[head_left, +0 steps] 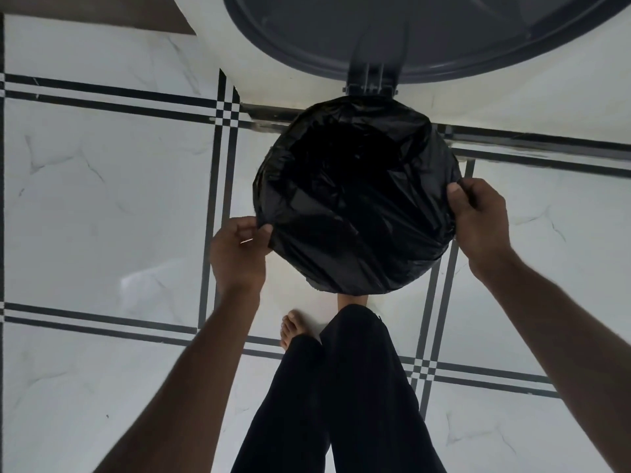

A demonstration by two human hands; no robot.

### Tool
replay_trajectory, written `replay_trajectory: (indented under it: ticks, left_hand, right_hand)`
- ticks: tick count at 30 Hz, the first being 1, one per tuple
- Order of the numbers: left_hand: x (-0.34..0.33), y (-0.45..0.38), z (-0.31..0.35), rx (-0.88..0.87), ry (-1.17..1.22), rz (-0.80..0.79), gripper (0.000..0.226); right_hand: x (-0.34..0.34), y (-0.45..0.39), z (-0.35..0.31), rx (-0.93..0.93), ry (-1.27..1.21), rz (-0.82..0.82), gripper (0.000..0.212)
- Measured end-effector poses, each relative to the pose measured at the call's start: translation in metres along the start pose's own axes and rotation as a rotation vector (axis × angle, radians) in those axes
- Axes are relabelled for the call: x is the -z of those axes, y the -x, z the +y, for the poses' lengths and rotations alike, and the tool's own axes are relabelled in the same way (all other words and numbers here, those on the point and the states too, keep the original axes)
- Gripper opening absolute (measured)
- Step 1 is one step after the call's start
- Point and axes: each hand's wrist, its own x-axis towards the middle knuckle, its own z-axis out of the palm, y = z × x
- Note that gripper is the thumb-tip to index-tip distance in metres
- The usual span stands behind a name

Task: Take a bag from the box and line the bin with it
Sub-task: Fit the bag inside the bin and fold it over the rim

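Observation:
A black plastic bag is spread over the round mouth of the bin, folded down around the rim and hollow in the middle. The bin's grey lid stands raised at the top, joined by its hinge. My left hand pinches the bag's edge at the lower left of the rim. My right hand grips the bag's edge on the right side. The bin's body is hidden under the bag. No box is in view.
The floor is white marble-look tile with black double lines. My legs in black trousers and a bare foot stand just in front of the bin. A brown patch lies at the top left.

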Motion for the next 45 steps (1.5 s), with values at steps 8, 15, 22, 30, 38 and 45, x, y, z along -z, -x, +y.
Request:
replay_trajectory:
  ticks: [8,15,22,30,38,45]
  left_hand:
    - [0.002,-0.017,-0.008,-0.058,-0.280,-0.115,0.023]
    - [-0.010,0.008,-0.004,0.233,0.064,-0.238,0.024]
    - [-0.007,0.031,-0.027,0.612,0.532,-0.336,0.027]
    - [-0.021,0.018,-0.032,0.495,0.105,-0.315,0.019]
    - [-0.009,-0.003,-0.020,0.123,-0.325,-0.174,0.031]
    - [-0.014,0.062,0.041,-0.505,-0.244,-0.230,0.028]
  right_hand:
    - [0.000,-0.001,0.003,0.018,-0.010,-0.007,0.022]
    - [-0.003,0.002,0.004,0.039,0.009,0.017,0.029]
    - [-0.001,0.002,0.001,0.042,0.019,0.001,0.028]
    - [-0.002,0.004,0.002,0.050,0.020,0.009,0.029]
    - [0.003,0.018,-0.013,-0.008,0.059,0.021,0.044]
    - [0.021,0.044,-0.003,0.319,0.436,-0.122,0.059]
